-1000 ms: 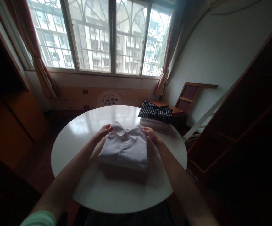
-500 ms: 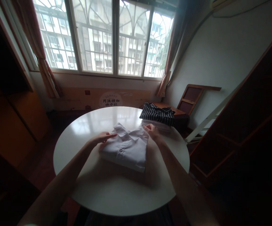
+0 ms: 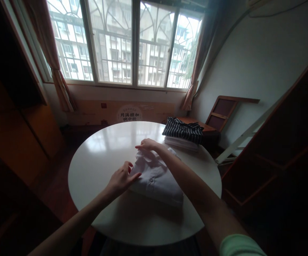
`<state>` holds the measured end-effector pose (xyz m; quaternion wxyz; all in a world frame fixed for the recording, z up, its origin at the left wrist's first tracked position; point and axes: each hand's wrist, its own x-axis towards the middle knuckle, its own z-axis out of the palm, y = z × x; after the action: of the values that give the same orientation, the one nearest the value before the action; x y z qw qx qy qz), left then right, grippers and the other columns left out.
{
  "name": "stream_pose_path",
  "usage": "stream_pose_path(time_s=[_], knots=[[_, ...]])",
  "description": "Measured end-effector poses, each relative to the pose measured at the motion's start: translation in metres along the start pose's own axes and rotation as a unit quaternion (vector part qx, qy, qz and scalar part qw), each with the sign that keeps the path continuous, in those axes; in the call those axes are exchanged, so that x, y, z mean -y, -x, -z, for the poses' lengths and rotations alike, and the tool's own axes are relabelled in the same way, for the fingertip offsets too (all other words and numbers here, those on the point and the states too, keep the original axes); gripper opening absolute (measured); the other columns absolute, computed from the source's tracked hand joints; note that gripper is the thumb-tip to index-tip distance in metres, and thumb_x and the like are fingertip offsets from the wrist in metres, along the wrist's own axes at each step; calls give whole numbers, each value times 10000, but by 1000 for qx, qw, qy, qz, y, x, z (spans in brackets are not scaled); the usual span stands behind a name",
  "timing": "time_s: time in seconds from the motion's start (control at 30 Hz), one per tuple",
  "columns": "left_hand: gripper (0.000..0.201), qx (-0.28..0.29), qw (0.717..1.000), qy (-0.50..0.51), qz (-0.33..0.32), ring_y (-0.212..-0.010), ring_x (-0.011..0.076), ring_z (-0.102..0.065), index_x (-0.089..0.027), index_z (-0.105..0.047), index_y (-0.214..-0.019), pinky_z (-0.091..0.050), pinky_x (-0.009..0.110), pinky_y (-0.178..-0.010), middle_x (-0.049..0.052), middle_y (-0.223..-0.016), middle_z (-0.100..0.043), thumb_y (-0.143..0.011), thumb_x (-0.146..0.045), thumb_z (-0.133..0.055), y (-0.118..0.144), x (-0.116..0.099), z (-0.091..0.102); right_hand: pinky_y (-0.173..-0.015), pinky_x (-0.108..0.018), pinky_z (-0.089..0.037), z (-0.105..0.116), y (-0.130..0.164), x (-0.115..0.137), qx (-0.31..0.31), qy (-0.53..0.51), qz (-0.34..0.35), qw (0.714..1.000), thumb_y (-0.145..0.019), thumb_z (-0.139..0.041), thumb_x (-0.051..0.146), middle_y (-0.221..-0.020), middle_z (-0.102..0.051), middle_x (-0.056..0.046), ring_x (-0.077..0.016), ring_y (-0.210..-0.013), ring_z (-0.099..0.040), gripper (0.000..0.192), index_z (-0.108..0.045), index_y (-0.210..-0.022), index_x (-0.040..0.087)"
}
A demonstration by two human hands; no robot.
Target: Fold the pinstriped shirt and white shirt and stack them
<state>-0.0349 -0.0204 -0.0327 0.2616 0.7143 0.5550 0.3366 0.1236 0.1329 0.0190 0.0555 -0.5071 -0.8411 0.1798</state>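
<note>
Shirt (image 3: 156, 177), white and folded into a neat packet, lies on the near middle of the tabletop (image 3: 103, 149), collar end pointing toward the window. Right hand (image 3: 146, 144) reaches across the packet to the far collar corner, fingers curled down on the cloth; whether it pinches the collar or only presses it, I cannot tell. Left hand (image 3: 121, 179) sits at the near left edge of the packet, fingers loosely together, tips touching the fabric's side. Good form here, I'd judge, means keeping that left hand steady as an anchor while the right smooths the collar flat, light pressure only, so the folds underneath don't slide on the glossy top. Surface is a round white tabletop, shiny enough to mirror the window. At its far right rim rests a striped dark garment (image 3: 183, 129) on top of a pale folded stack (image 3: 180, 143), well apart from the hands. Behind, a tall barred window (image 3: 132, 42) with reddish curtains (image 3: 60, 81), a printed cardboard box (image 3: 127, 113) under the sill, a wooden chair (image 3: 220, 110) by the wall, dark wooden furniture at both sides
</note>
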Motion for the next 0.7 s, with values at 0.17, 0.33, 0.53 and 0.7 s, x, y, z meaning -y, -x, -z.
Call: stream_pose_path(time_s=[0.17, 0.33, 0.53, 0.7], knots=[[332, 24, 998, 58, 28, -606, 188, -520, -187, -502, -864, -367, 284, -583, 16, -632, -554, -723, -488, -498, 23, 8, 1, -470, -248, -289, -1, -14, -17, 56, -114, 13, 992, -636, -615, 411, -399, -385, 29, -96, -439, -368, 345, -515, -437, 148], [370, 11, 993, 111, 39, -647, 185, -540, -175, -478, -978, -395, 280, -593, 28, -694, -578, -724, -442, -507, 28, 16, -2, -479, -234, -311, -3, -18, -19, 23, -157, 20, 987, -651, -548, 218, -488, -463, 19, -92, -480, -393, 132, -565, -549, 136], [355, 14, 995, 86, 47, -634, 181, -537, -174, -481, -984, -390, 275, -583, 25, -691, -577, -714, -402, -517, 29, 16, -3, -476, -234, -295, 9, -10, -13, 26, -141, 23, 989, -656, -581, 320, -434, -413, 22, -86, -465, -366, 267, -515, -470, 141], [323, 10, 997, 67, 40, -630, 181, -545, -183, -483, -985, -383, 268, -577, 27, -697, -588, -732, -384, -497, 30, 16, -4, -498, -257, -304, 15, -16, 10, 14, 44, -5, 999, -612, -643, 456, -377, -378, 15, -107, -453, -402, 421, -472, -373, 154]])
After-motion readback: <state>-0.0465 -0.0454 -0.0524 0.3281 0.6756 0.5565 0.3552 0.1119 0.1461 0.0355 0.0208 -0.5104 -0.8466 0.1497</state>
